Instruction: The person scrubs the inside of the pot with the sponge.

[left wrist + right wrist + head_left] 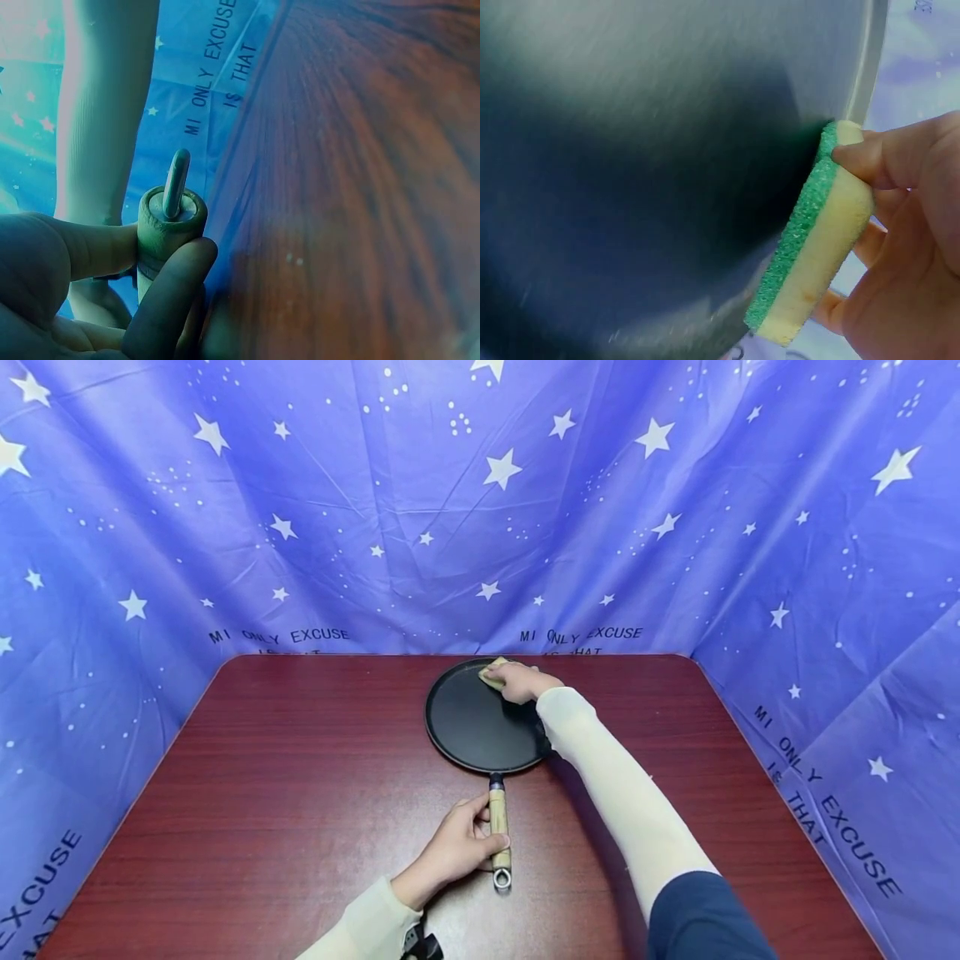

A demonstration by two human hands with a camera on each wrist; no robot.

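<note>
A round black flat pan (480, 718) lies toward the far side of the table, its wooden handle (498, 814) pointing at me. My left hand (459, 842) grips that handle, thumb on one side and fingers on the other; the metal hanging loop (176, 184) sticks out past the grip in the left wrist view. My right hand (521, 682) holds a sponge (810, 240) at the pan's far rim. The sponge is pale yellow with a green scouring side, and the green side faces the pan's dark surface (645, 165).
The reddish-brown wooden table (300, 777) spreads around the pan on all sides. A blue curtain (420, 510) with white stars and printed words hangs behind the table and along both sides. My right sleeve (630, 785) reaches across the table's right half.
</note>
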